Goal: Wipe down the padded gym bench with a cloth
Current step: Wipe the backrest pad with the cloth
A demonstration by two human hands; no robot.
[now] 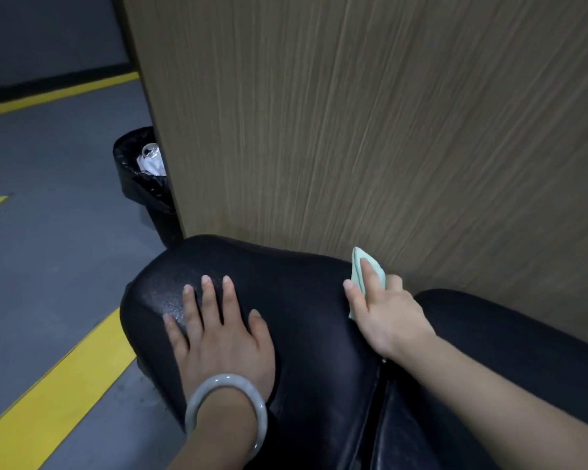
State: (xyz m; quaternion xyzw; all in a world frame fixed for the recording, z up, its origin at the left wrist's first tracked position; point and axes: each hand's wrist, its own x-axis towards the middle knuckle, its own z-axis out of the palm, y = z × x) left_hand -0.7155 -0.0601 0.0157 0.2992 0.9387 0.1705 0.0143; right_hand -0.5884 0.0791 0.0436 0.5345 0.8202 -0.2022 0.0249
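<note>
Two hands: both on the black padded table (302,300).
Left hand (218,334): flat on the pad, fingers spread and straight, holding nothing; pale bangle (226,407) on the wrist.
Right hand (384,313): grip presses a pale green cloth (362,266) against the pad's far edge, beside the wood-grain panel (387,130).
Floor: black-lined bin (143,184) behind the panel's corner.

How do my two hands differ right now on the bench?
The left hand lies flat, fingers spread, holding nothing; the right hand holds the pale green cloth. The left wrist wears a grey bangle; the right wrist is bare. Both rest on the black bench pad.
</note>
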